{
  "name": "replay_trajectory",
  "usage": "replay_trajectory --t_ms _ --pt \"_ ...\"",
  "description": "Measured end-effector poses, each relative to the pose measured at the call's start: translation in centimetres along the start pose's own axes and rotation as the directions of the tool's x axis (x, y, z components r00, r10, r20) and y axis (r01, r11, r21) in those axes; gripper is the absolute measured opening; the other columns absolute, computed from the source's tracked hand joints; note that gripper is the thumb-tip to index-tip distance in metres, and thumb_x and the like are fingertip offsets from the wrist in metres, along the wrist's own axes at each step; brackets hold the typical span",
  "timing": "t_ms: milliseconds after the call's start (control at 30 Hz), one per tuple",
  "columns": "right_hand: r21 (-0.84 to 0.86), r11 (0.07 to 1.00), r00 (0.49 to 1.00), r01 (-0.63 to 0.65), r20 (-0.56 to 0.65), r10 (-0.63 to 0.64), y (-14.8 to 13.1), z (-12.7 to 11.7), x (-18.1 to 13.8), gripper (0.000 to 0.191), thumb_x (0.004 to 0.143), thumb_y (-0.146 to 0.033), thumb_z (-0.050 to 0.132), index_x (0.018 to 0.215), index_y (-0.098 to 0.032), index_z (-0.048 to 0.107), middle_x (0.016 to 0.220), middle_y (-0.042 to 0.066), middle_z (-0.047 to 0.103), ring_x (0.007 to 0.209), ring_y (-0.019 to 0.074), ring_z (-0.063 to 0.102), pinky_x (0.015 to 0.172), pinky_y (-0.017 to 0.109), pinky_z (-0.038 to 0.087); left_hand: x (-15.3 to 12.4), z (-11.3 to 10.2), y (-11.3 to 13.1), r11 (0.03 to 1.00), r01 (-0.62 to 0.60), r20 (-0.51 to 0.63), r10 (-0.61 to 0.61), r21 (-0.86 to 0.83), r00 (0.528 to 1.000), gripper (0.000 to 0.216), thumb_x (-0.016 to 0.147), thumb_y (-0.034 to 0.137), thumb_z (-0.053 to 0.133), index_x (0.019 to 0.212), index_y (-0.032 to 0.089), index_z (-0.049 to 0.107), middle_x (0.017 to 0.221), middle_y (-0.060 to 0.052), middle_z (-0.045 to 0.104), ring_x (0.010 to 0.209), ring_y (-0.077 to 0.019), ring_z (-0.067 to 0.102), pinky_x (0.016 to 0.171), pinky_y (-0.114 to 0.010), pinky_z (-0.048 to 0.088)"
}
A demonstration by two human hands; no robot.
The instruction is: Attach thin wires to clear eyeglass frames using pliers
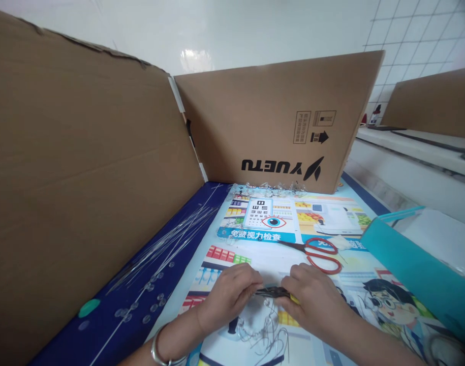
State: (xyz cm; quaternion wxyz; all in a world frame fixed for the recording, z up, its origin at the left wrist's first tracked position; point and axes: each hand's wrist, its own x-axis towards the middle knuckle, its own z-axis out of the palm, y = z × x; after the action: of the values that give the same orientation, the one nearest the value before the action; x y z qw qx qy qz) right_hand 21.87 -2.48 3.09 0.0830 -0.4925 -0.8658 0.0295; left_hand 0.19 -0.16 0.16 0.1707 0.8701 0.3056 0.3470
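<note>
My left hand (pixel 232 295) and my right hand (pixel 316 300) meet low in the middle of the view, both closed. The right hand grips small pliers (pixel 276 292) with yellow handles, their dark jaws pointing left toward the left fingertips. The left fingers pinch something thin at the jaws that I cannot make out. A tangle of thin wire with clear beads (pixel 262 330) hangs just below the hands, over a colourful printed poster (pixel 255 254). A silver bangle (pixel 159 351) circles my left wrist.
Red-handled scissors (pixel 319 254) lie just beyond the hands. Straight wires (pixel 167 244) and clear beads (pixel 148 300) rest on the blue mat at left. Tall cardboard walls (pixel 83 168) (pixel 270 127) stand left and behind. A teal-edged tray (pixel 415 264) sits right.
</note>
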Motion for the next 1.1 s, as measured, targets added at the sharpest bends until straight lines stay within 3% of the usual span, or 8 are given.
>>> replay_trajectory --t_ms 233,1100 --pt "-0.008 0.999 0.998 0.043 -0.045 -0.043 0.39 -0.37 0.06 0.017 0.08 -0.038 0.059 0.077 -0.022 0.059 0.079 0.003 0.055 0.079 0.02 0.047 0.069 0.031 0.03 0.01 0.02 0.0 1.0 -0.02 -0.001 0.02 -0.012 1.0 0.012 0.091 0.019 0.045 0.085 0.016 0.056 0.071 -0.003 0.057 0.067 -0.0144 0.05 0.062 -0.025 0.038" --pt "-0.042 0.998 0.999 0.048 -0.014 -0.049 0.01 -0.4 0.11 0.018 0.08 -0.039 0.06 0.077 -0.021 0.061 0.078 0.003 0.056 0.077 0.0195 0.049 0.065 0.031 0.03 -0.29 0.32 -0.13 0.999 -0.036 0.005 0.036 0.006 0.999 0.012 0.09 0.014 0.042 0.086 0.017 0.053 0.072 -0.003 0.056 0.068 -0.0147 0.048 0.061 -0.025 0.036"
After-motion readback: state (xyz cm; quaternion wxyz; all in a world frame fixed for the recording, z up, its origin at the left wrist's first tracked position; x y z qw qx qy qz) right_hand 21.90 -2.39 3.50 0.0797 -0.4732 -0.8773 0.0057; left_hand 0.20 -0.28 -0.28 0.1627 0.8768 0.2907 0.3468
